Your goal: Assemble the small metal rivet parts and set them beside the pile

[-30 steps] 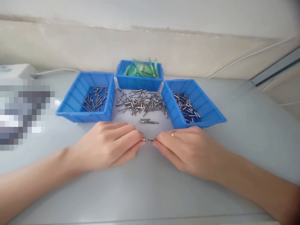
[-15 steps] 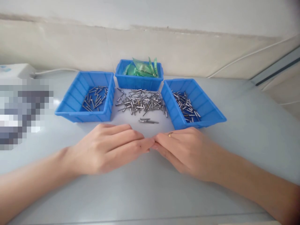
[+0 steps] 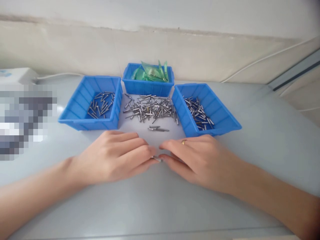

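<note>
My left hand (image 3: 122, 155) is closed, pinching a small silver metal pin (image 3: 157, 159) between thumb and fingers; one end of it sticks out to the right. Facing it, my right hand (image 3: 192, 156) wears a ring and has its thumb and forefinger apart, with the thumb tip at the pin's free end. Whether the thumb touches the pin I cannot tell. Beyond the hands lie a few loose pins (image 3: 158, 128) and, behind these, a heap of similar metal pins (image 3: 150, 108).
Around the heap stand a left blue bin (image 3: 93, 125) and a right blue bin (image 3: 220, 113), both with metal pins inside. A back blue bin (image 3: 147, 88) holds green plastic packets (image 3: 152, 73). A white box (image 3: 17, 76) with a cable is at the far left, near a blurred-out area.
My hands have drawn slightly apart, and the pin now shows between them. My right thumb and forefinger have opened; the bins and heap look the same.
</note>
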The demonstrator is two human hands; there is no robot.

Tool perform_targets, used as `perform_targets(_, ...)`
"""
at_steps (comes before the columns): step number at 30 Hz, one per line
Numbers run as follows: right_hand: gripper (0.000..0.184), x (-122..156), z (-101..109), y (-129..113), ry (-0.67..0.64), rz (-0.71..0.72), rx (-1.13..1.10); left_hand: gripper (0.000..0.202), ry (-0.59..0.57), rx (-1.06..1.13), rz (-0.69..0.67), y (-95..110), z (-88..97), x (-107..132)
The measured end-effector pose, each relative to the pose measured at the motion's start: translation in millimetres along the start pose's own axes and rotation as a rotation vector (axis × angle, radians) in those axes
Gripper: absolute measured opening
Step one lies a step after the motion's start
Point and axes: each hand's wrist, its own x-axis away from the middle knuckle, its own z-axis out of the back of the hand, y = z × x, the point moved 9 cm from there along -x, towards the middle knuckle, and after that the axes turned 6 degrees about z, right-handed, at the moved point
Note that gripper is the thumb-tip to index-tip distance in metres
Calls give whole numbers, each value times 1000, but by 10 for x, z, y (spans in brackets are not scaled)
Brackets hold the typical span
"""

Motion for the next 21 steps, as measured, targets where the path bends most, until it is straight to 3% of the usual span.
perform_targets(6, 16, -15, 35, -22, 35, 30, -19, 14, -43, -64, 66, -60, -44, -6)
perform_targets(11, 18, 1, 15, -33, 15, 44, 29, 15, -65, -58, 76, -63, -71, 0)
perform_targets(16, 22, -11, 34, 3, 32, -4, 33, 29, -86, -66, 124, -109, -114, 4)
perform_targets(21, 24, -21, 78, 7, 78, -13, 35, 27, -100, -43, 129, -114, -126, 5)
